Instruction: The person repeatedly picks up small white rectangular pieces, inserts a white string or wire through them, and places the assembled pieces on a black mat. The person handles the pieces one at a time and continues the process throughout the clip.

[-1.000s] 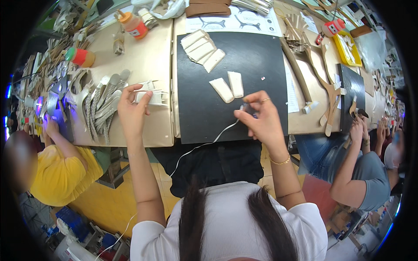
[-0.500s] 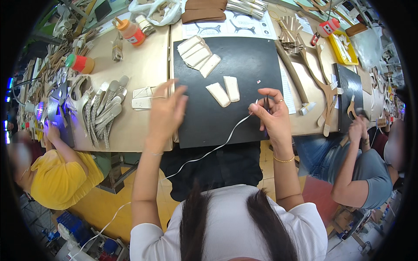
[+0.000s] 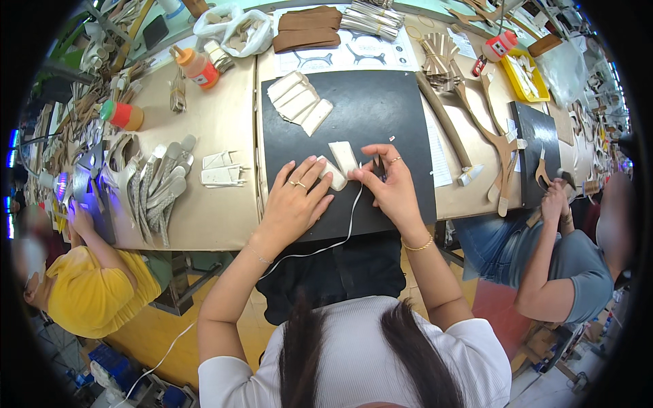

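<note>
My left hand [image 3: 296, 202] lies palm down on the black board [image 3: 381, 112], fingers stretched out. Its fingertips reach the edge of a cream padded piece [image 3: 333, 177], partly hidden beneath them. Beside it lies a second cream padded piece [image 3: 343, 158]. The thumb and finger of my right hand [image 3: 394, 194] pinch a thin white cord [image 3: 352, 221] at that piece's lower right corner. A dark pointed tool [image 3: 379, 167], perhaps snips, is also held in this hand, its grip hidden. From there the cord trails over the board's near edge, past my left forearm and down to the floor.
Several cream pieces [image 3: 299, 102] are stacked at the board's far left, and others [image 3: 222, 173] lie left of it. Woven strips [image 3: 163, 183], glue bottles [image 3: 197, 68], a wooden rod [image 3: 443, 119] and a yellow tray [image 3: 522, 81] surround it. Co-workers sit on both sides.
My left hand has come down from the air onto the board by the cream pieces. My right hand has brought the cord leftward to the right-hand piece.
</note>
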`<action>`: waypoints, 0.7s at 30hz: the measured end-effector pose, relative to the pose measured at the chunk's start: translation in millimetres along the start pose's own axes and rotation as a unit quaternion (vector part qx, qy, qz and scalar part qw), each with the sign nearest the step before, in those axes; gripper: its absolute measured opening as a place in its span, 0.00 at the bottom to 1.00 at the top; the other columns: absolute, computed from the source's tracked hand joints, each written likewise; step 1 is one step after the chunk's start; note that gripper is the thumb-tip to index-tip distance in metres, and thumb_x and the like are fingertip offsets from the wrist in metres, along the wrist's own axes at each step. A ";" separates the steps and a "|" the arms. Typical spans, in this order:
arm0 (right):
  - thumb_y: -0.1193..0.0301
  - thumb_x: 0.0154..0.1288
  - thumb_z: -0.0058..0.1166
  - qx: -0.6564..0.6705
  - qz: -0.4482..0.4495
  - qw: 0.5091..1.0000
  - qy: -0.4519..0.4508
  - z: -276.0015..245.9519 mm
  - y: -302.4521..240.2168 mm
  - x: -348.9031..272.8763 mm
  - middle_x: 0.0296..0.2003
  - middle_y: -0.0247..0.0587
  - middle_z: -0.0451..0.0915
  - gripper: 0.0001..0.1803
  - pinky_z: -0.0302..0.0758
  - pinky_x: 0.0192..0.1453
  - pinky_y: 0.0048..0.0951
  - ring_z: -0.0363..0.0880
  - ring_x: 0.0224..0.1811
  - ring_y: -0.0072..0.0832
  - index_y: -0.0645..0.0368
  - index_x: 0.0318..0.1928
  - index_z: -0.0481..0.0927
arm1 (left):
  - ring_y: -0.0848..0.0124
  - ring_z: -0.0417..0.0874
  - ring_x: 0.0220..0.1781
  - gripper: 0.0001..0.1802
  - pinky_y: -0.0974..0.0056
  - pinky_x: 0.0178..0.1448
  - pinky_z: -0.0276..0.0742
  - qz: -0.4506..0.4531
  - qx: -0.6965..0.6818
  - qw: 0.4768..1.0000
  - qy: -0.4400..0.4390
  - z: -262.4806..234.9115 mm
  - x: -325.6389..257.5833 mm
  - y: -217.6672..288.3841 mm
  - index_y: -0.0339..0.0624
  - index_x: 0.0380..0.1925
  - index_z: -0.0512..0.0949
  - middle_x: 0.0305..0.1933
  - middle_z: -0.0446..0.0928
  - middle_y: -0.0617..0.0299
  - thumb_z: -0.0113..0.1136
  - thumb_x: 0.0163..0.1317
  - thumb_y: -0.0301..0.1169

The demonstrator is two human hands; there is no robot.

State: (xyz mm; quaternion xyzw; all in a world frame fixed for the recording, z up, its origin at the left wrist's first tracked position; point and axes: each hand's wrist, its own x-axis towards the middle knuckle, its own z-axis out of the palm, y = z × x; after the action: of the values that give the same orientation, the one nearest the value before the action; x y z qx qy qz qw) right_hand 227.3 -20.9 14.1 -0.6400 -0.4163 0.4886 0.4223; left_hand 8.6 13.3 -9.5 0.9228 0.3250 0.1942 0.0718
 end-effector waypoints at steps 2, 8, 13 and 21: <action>0.74 0.68 0.65 -0.058 -0.043 0.997 0.030 3.7 3.0 4.2 0.33 0.35 0.84 0.21 0.72 0.27 0.25 0.80 0.28 0.21 0.57 0.58 0.75 | 0.57 0.73 0.72 0.20 0.46 0.74 0.67 -0.005 -0.007 1.000 -0.006 -0.2 -4.3 -0.8 0.44 0.54 0.82 0.67 0.77 0.53 0.69 0.64 0.37; 0.74 0.66 0.65 -0.175 -0.127 0.976 0.039 0.7 -4.2 6.8 0.31 0.47 0.82 0.20 0.77 0.39 0.38 0.83 0.32 0.42 0.57 0.57 0.76 | 0.54 0.74 0.73 0.19 0.42 0.76 0.65 -0.018 -0.041 0.999 -0.022 -7.9 -25.2 -0.2 0.41 0.53 0.82 0.66 0.77 0.50 0.69 0.62 0.32; 0.73 0.68 0.63 -0.221 -0.159 0.961 0.051 2.2 -10.2 11.1 0.33 0.49 0.82 0.19 0.78 0.41 0.44 0.84 0.37 0.49 0.56 0.58 0.76 | 0.53 0.76 0.71 0.20 0.44 0.76 0.66 -0.024 0.003 1.000 -0.009 -15.6 -37.5 1.2 0.39 0.52 0.82 0.63 0.79 0.49 0.71 0.61 0.33; 0.75 0.66 0.66 -0.106 -0.160 0.979 0.063 -8.7 -17.2 29.9 0.32 0.39 0.84 0.23 0.78 0.33 0.30 0.89 0.37 0.29 0.59 0.59 0.75 | 0.48 0.73 0.72 0.28 0.42 0.75 0.64 -0.093 -0.006 0.995 0.033 -15.0 -46.6 14.3 0.43 0.62 0.80 0.67 0.73 0.45 0.72 0.62 0.36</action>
State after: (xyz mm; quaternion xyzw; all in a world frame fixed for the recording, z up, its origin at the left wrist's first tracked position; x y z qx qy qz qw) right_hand 238.9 11.3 23.6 -0.6356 -0.5357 0.3266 0.4499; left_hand -22.5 -26.9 -6.6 0.8813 0.4101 0.2188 0.0849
